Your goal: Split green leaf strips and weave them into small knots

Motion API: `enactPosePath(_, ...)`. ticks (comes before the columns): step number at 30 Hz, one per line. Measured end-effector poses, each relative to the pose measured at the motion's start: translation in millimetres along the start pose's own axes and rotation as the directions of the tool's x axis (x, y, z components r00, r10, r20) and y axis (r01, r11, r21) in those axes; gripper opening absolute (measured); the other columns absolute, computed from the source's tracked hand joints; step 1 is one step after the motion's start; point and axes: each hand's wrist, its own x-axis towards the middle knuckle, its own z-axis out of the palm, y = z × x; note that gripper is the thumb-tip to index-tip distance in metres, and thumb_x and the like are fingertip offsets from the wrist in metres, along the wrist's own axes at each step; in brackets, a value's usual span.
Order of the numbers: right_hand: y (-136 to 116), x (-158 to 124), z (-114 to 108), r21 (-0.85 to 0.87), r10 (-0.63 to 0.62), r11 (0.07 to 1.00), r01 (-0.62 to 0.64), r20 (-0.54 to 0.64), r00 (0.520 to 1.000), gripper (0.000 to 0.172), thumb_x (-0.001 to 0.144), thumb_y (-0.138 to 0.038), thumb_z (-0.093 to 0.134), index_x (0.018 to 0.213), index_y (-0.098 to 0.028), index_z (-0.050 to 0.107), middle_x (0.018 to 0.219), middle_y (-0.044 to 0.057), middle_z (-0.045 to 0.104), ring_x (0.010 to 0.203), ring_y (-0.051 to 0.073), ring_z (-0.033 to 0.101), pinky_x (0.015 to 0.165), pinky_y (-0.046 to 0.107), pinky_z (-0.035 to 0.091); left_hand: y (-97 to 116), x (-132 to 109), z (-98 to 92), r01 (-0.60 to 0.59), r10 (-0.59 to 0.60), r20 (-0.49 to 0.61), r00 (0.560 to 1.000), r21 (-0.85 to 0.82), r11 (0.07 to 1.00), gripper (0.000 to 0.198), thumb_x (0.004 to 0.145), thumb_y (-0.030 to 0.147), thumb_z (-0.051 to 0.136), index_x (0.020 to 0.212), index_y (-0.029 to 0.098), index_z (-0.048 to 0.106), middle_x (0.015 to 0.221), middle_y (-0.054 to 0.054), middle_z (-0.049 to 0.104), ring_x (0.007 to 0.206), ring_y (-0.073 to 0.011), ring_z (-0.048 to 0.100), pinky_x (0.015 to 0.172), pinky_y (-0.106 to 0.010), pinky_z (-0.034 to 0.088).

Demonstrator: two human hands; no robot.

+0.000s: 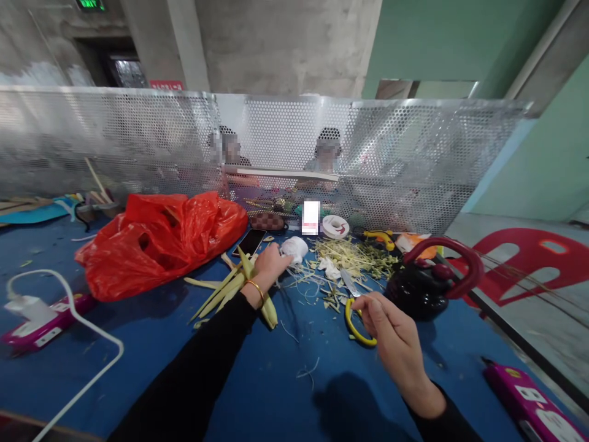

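Observation:
My left hand [271, 267] reaches over pale green dried husk leaves [224, 294], its fingers bent against a roll of white thread [295, 247]. Loose thread strands trail across the table beside that roll. My right hand [394, 334] is closed in a pinch over scissors with yellow handles [348, 319]. The scissors' blades point away from me, toward plant scraps. What the right fingers pinch is too small or hidden to make out. Beyond the scissors lies a heap of yellow-green plant trimmings [352, 258], with crumpled white tissue [329, 268] at its near edge.
A red plastic bag [161, 239] lies left, near a phone [251, 242] and checkered case [267, 222]. A white tape roll [335, 226] stands behind. A black kettle with red handle [421, 285] is right. Purple power strips [534, 399] sit at both sides. A perforated metal screen [285, 135] runs behind.

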Motion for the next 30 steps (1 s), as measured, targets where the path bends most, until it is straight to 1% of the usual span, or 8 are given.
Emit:
enactPosePath(2,1.5,-0.2,-1.1,-0.026,-0.008,1.0,0.008,0.013,1.0,0.034,0.095,-0.044,0.046,0.082,-0.017,0.063,0.058,-0.004,0.036,0.051,0.01,0.032,0.046,0.025,0.023,15.7,-9.0,-5.3,-0.147,0.147,-0.006,0.989,-0.079,0.986,0.041,0.072,0.02,0.074,0.111,0.02,0.064,0.131,-0.013,0.054,0.129,-0.0342,0.041,0.099,-0.039,0.041)
enactPosePath(4,1.1,0.3,-1.1,-0.046,-0.022,0.999,0.023,0.016,1.0,0.034,0.096,-0.044,0.045,0.083,-0.017,0.063,0.059,-0.004,0.037,0.052,0.011,0.033,0.047,0.025,0.024,34.9,-22.7,-7.4,-0.295,0.307,0.052,0.95,-0.17,0.94,0.029,0.08,0.025,0.065,0.109,0.024,0.067,0.126,-0.008,0.06,0.124,-0.0283,0.048,0.1,-0.035,0.039)
enactPosePath(6,-0.8,1.6,-0.1,-0.06,-0.027,0.998,0.028,0.009,1.0,0.034,0.095,-0.044,0.045,0.083,-0.017,0.063,0.059,-0.004,0.037,0.051,0.011,0.033,0.046,0.025,0.024,51.5,-39.3,-6.6,-0.394,0.444,0.164,0.881,-0.266,0.88,0.016,0.08,0.03,0.066,0.094,0.026,0.073,0.106,-0.004,0.071,0.104,-0.0233,0.061,0.093,-0.03,0.044)
enactPosePath(8,-3.9,3.2,1.4,-0.054,-0.018,0.998,0.018,-0.004,1.0,0.036,0.094,-0.046,0.046,0.08,-0.017,0.063,0.058,-0.004,0.037,0.05,0.011,0.033,0.045,0.025,0.023,60.7,-54.5,-4.4,-0.451,0.606,0.302,0.736,-0.448,0.772,0.015,0.077,0.03,0.069,0.09,0.024,0.075,0.096,-0.004,0.074,0.094,-0.0219,0.065,0.088,-0.029,0.047)
enactPosePath(10,-7.3,4.6,2.9,-0.017,0.006,1.0,-0.006,-0.01,1.0,0.038,0.093,-0.049,0.048,0.077,-0.017,0.062,0.056,-0.004,0.036,0.049,0.01,0.031,0.045,0.024,0.022,61.6,-64.5,-2.5,-0.403,0.641,0.348,0.684,-0.553,0.73,0.018,0.069,0.027,0.076,0.087,0.022,0.076,0.091,-0.004,0.074,0.09,-0.0216,0.065,0.086,-0.028,0.046)
enactPosePath(14,-11.6,6.3,4.7,0.106,0.09,0.99,-0.091,0.009,0.996,0.042,0.088,-0.055,0.053,0.073,-0.017,0.061,0.052,-0.006,0.032,0.046,0.009,0.027,0.042,0.023,0.019,50.6,-68.2,-4.1,-0.22,0.55,0.409,0.728,-0.621,0.752,0.008,0.075,0.025,0.069,0.071,0.019,0.074,0.07,-0.003,0.07,0.065,-0.0157,0.063,0.066,-0.025,0.047)
enactPosePath(19,-7.7,8.8,6.4,0.232,0.198,0.952,-0.198,0.024,0.98,0.043,0.084,-0.056,0.058,0.072,-0.015,0.064,0.048,-0.008,0.028,0.043,0.007,0.022,0.04,0.021,0.015,33.1,-67.6,-16.1,-0.144,0.442,0.378,0.813,-0.605,0.783,0.013,0.077,0.022,0.066,0.066,0.017,0.07,0.056,-0.002,0.064,0.043,-0.0105,0.052,0.046,-0.022,0.04)
enactPosePath(30,6.7,6.2,14.0,0.267,0.273,0.925,-0.269,0.021,0.962,0.042,0.082,-0.055,0.061,0.078,-0.014,0.068,0.046,-0.009,0.027,0.04,0.006,0.019,0.039,0.021,0.014,-0.1,-58.5,-35.0,-0.019,0.156,0.126,0.98,-0.717,0.697,0.017,0.073,0.011,0.069,0.057,0.017,0.067,0.054,-0.002,0.065,0.053,-0.0116,0.058,0.057,-0.02,0.046)
